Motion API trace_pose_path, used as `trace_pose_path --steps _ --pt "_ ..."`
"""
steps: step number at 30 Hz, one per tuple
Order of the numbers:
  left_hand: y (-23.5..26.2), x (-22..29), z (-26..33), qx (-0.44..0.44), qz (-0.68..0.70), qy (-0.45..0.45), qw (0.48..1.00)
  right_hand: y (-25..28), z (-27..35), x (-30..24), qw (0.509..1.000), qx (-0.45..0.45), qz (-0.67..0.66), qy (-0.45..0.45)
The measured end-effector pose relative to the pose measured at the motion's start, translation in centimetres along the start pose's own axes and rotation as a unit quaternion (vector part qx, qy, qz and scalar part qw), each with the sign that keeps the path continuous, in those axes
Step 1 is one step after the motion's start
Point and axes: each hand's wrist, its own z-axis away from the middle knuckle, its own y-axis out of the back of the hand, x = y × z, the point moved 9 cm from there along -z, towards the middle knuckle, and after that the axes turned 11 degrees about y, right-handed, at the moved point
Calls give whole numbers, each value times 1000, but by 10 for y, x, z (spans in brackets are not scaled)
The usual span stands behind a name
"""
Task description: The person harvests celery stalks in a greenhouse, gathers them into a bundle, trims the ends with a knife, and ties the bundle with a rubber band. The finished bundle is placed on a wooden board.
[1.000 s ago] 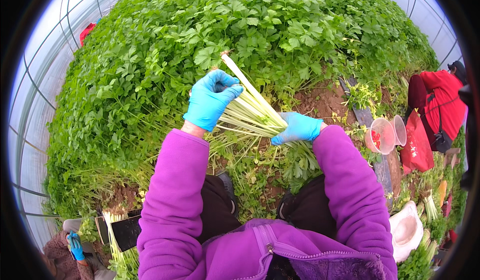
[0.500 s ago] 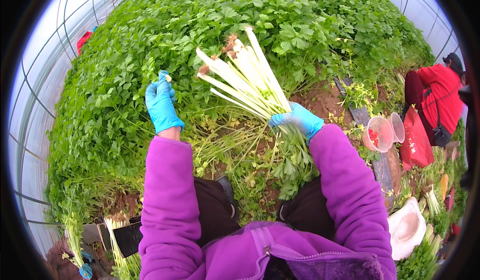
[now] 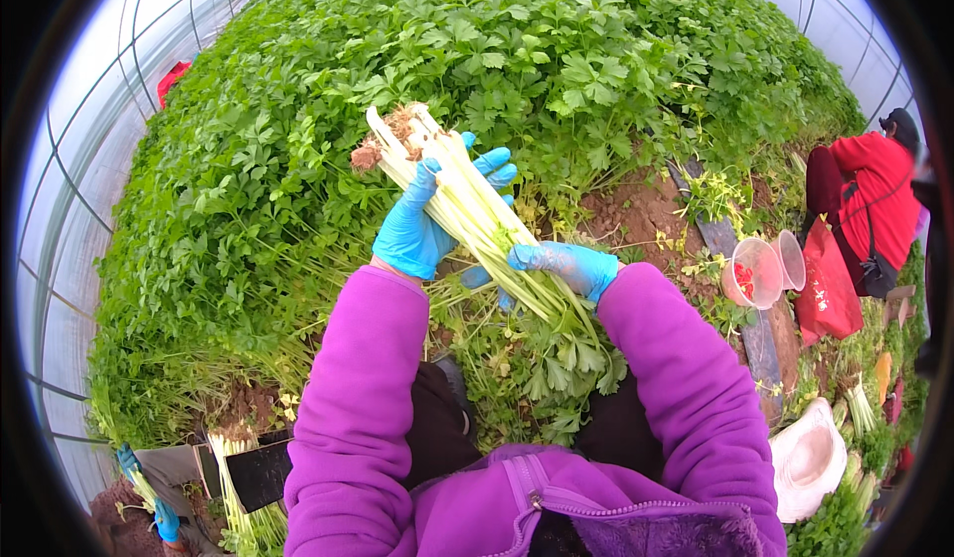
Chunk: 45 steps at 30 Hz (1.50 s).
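A bunch of celery (image 3: 465,199) lies slantwise across both my hands, root ends up to the left and leaves down to the right. My left hand (image 3: 412,234), in a blue glove, cups it just below the brown roots, thumb on the near side and fingers spread out behind the stalks. Lower down, my right hand (image 3: 566,265), also blue-gloved, grips the stalks near the leaves, thumb on top and some fingertips showing beneath. Loose leaves and stalks (image 3: 497,363) litter the ground under the bunch.
Dense celery plants (image 3: 397,50) stand ahead. To the right are clear plastic tubs (image 3: 755,274), a red bag (image 3: 828,284), a person in red (image 3: 874,189) and a pale, hollowed object (image 3: 808,458). At lower left, a co-worker's gloved hands (image 3: 166,520) hold stalks near a celery pile (image 3: 238,477).
My left hand has come right and closed around the root end of the bunch. The stalks have drawn together and tilted left. The co-worker's hands at lower left have shifted too.
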Motion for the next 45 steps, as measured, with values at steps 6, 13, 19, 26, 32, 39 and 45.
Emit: trace_pose_path --steps 6,13,19,26,32,39,45 --pt "5 0 1 77 -59 -10 995 1 -6 -1 998 63 -3 -4" --pt "22 15 8 143 -45 -34 988 0 22 -101 732 276 504 366" --pt "25 0 3 148 -16 -11 989 -26 7 -94 550 226 736 324" --pt "27 -10 3 145 4 30 989 47 24 -88 790 408 281 362" --pt "28 -23 3 155 -33 67 985 84 44 -102 771 469 333 274" --pt "17 -51 1 130 -105 153 974 42 19 -87 870 332 276 239" --pt "-11 -82 1 26 -128 222 966 57 21 -71 891 391 124 194"
